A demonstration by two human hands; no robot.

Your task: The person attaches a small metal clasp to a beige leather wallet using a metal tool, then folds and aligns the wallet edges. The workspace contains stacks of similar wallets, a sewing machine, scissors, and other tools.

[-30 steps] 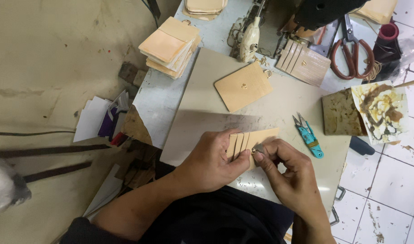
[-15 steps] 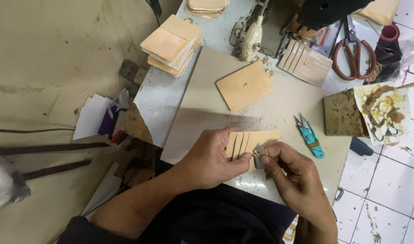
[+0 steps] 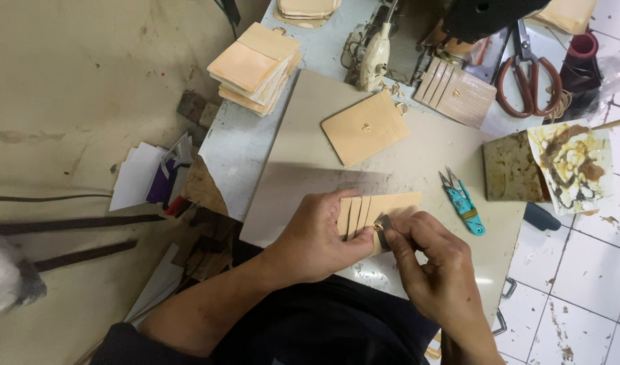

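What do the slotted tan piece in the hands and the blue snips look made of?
Slotted tan piece: probably leather, matte, with stacked card-slot layers and clean-cut edges; a leather-like synthetic is possible. Held by the left hand; the right hand presses a small dark tool against it. Blue snips: pale metal blades, glossy blue handle, likely plastic.

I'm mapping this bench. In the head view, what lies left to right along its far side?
Stack of tan leather pieces → single tan leather piece with a stud → slotted card holder → red-handled scissors.
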